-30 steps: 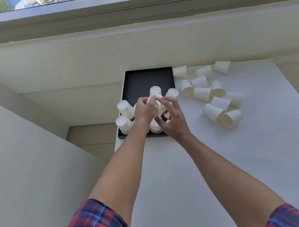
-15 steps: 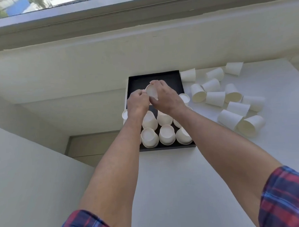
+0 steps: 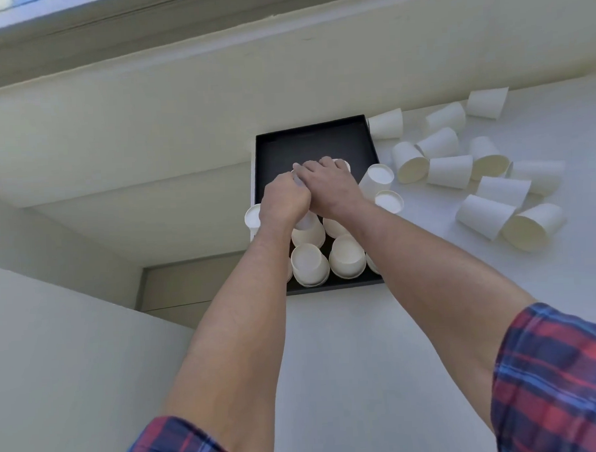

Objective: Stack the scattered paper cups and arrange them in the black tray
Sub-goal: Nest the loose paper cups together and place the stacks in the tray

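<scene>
Held between both hands over the middle of the black tray (image 3: 320,139): one paper cup (image 3: 342,163), of which only a bit of white rim shows past the knuckles. Left hand (image 3: 283,200) curled, pinching something white at its fingertips, probably the same cup or one under it; cannot tell exactly. Right hand (image 3: 332,186) bent over the cup from above, its grip closed around it. Just beneath and nearer, upturned cups in the tray (image 3: 310,264), bottoms up, standing close together in rows, some plainly two deep. One cup (image 3: 252,218) leaning out over the left tray edge; two more (image 3: 376,178) at the right edge.

Likely step: setting this cup down on a stack, or starting a new row in the far, bare half of the tray.

Further right on the white desk (image 3: 364,359), many loose cups (image 3: 449,172) lying on their sides, well apart from the hands. Next move probably: release here, then reach right for one, turning it mouth down before nesting.
</scene>
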`<state>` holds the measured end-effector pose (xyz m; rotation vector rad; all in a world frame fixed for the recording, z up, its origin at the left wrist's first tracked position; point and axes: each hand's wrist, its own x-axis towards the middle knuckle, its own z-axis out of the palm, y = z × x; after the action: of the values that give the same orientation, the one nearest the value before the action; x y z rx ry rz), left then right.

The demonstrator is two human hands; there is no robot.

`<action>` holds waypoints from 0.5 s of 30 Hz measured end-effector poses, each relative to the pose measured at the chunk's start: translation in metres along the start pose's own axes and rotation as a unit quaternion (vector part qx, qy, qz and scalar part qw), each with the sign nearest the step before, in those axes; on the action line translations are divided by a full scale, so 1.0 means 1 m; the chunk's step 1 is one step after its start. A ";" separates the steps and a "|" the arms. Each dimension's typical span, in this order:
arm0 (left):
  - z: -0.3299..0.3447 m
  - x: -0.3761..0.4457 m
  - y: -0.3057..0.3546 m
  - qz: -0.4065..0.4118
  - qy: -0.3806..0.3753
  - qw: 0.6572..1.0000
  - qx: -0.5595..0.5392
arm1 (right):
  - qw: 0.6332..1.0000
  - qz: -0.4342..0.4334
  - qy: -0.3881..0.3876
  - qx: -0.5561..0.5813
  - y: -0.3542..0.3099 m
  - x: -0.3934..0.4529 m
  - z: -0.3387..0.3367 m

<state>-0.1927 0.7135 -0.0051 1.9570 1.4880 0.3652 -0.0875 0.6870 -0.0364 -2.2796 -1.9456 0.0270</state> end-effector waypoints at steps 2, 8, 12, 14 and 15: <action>-0.001 0.001 -0.002 0.006 -0.005 1.000 0.025 | 0.999 -0.019 -0.010 -0.029 0.000 0.004 0.001; -0.007 0.004 0.001 0.040 -0.017 0.984 0.170 | 0.999 0.037 -0.013 0.030 0.020 0.011 -0.007; -0.003 0.005 -0.001 0.057 -0.015 0.964 0.260 | 0.993 0.080 -0.051 0.068 0.050 0.006 -0.008; -0.001 0.007 -0.001 0.058 -0.017 0.956 0.287 | 0.990 0.069 -0.064 0.100 0.055 0.004 -0.007; 0.001 0.007 -0.001 0.060 -0.017 0.951 0.304 | 0.991 0.059 -0.067 0.101 0.054 0.003 -0.008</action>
<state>-0.1908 0.7198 -0.0071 2.5201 1.5868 -0.0990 -0.0330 0.6813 -0.0351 -2.3053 -1.7715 0.3810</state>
